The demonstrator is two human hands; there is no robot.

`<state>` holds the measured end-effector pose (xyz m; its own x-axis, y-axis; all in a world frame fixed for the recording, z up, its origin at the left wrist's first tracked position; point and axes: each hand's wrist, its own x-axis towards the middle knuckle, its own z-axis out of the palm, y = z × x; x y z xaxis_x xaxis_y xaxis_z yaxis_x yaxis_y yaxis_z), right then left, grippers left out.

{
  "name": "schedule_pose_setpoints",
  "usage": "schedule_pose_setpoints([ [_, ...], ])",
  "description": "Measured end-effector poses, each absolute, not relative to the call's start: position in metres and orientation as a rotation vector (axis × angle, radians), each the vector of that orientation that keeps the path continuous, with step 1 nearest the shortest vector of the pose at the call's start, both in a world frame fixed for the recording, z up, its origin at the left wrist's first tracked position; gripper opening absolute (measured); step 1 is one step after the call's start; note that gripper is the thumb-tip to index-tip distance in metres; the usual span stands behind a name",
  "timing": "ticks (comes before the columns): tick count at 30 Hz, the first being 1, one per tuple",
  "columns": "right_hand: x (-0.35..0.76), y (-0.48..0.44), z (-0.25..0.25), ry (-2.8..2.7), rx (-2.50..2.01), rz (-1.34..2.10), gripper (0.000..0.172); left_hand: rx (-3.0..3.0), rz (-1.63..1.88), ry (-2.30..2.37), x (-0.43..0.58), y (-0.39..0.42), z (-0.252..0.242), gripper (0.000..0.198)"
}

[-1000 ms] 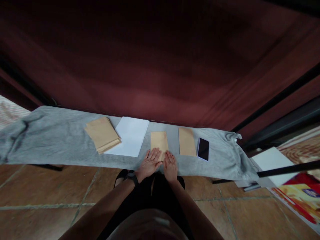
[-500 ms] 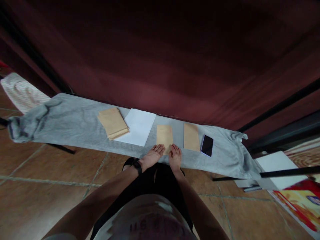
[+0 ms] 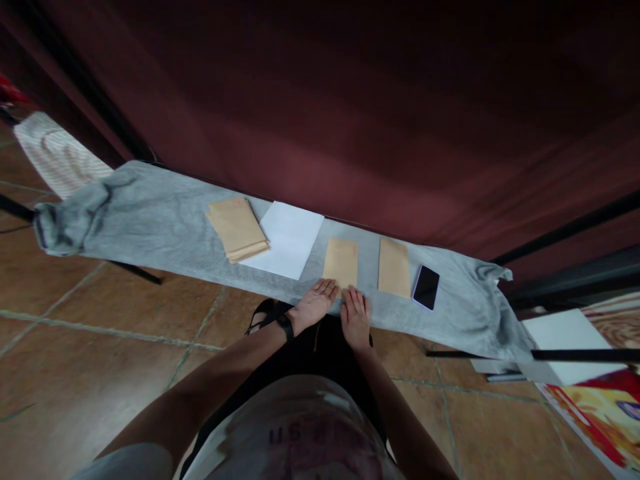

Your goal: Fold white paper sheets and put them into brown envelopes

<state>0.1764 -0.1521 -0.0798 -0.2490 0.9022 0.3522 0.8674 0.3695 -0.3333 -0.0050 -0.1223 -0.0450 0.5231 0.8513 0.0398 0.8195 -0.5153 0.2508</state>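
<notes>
On the cloth-covered counter (image 3: 165, 227): kraft envelope (image 3: 341, 259), long axis pointing ahead
Left hand (image 3: 316, 302): open, on near-left corner
Right hand (image 3: 356, 316): open, on near-right corner

Dim view on my feed: red backdrop (image 3: 320, 133) near-black at top, pale glare on the floor (image 3: 120, 400), fine detail soft.

Dark red backdrop (image 3: 320, 133), cloth or panel unclear, near-black up top; black bars (image 3: 565, 229) slant at left and right; narrow table (image 3: 450, 320) under grey cloth (image 3: 165, 220), rumpled at both ends; brown tile floor (image 3: 125, 373), pale grout lines (image 3: 110, 330), soft glare lower left; light dim overall
</notes>
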Motion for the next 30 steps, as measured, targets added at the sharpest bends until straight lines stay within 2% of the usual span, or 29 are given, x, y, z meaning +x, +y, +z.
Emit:
schedule_pose_setpoints([
  [6,0.182,-0.169,-0.080,-2.303,-1.516,0.054,0.052,2.550,0.346,1.454,0.008,-0.119,-0.051,0.054],
  [12,0.179,-0.167,-0.080,-2.238,-1.559,0.038,0.049,2.542,0.328,1.467,0.023,-0.082,-0.056,0.054],
  [30,0.178,-0.165,-0.079,-2.200,-1.492,0.017,0.055,2.435,0.240,1.616,0.052,0.022,-0.044,0.071],
])
